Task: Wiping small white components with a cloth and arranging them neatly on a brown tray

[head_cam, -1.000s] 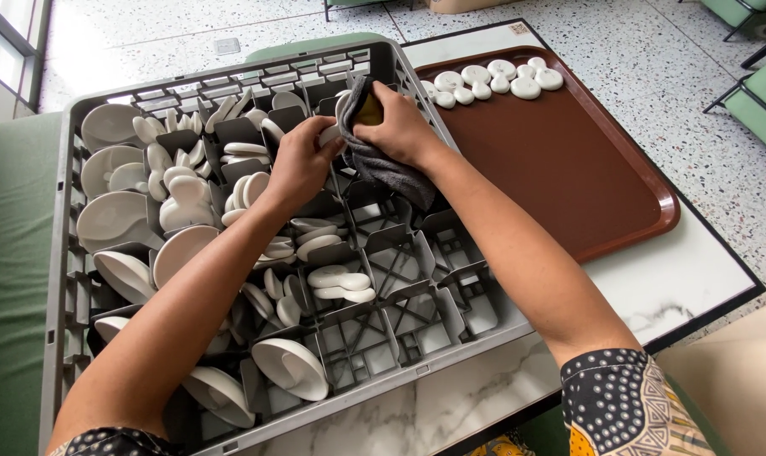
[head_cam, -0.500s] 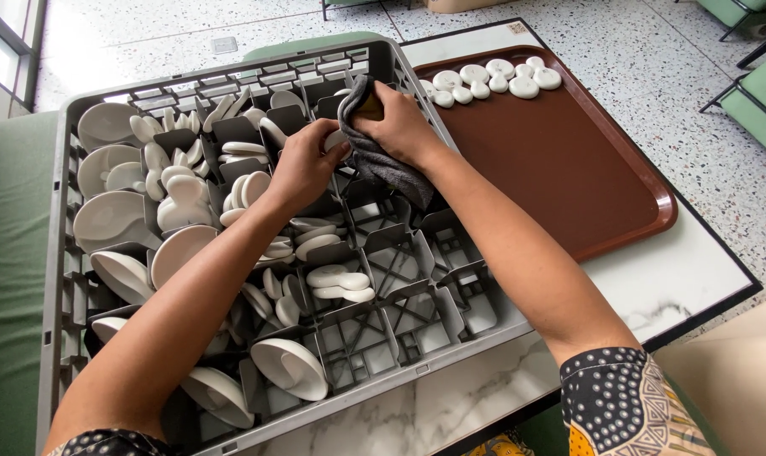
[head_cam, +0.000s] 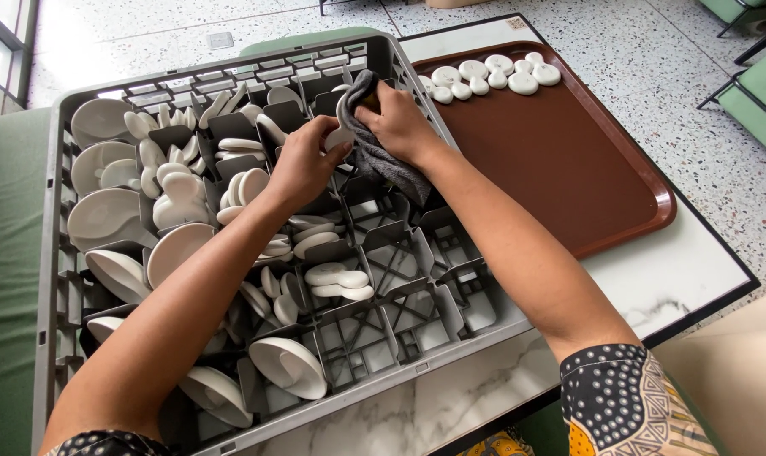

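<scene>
Both hands' grip: right hand [head_cam: 400, 125] clutches grey cloth [head_cam: 383, 165], left hand [head_cam: 303, 165] pinches white piece [head_cam: 339, 138].

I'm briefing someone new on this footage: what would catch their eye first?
Both hands meet over the far side of a grey rack: the right hand presses a grey cloth against a small white piece pinched by the left hand. The rack's left compartments are crowded with white dishes. To the right lies a brown tray, with a row of small white pieces at its far edge.

Bare forearms; short dark sleeves with pale patterned print
</scene>
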